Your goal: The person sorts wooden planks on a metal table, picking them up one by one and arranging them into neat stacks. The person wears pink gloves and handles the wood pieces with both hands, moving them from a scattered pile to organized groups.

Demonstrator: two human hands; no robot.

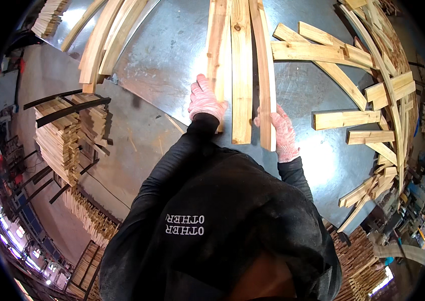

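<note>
Three long pale wooden boards run away from me side by side on a grey metal tabletop (167, 55). My left hand (205, 100), in a pink-and-white knit glove, is closed at the near part of the left board (216, 55); some of its fingers are hidden. Between my hands lies the middle board (241, 75), knotted and touched by neither hand. My right hand (284, 134), gloved alike, grips the near end of the right board (264, 75), with fingertips showing on both sides of it. This board looks tilted, its edge face visible.
Loose short boards (348, 119) lie scattered at the right of the table, beside a long curved-looking strip (390, 95). More long boards (102, 45) overhang the table's left edge. Stacked boards (57, 135) stand on the floor at left, with dark bars (72, 110) across them.
</note>
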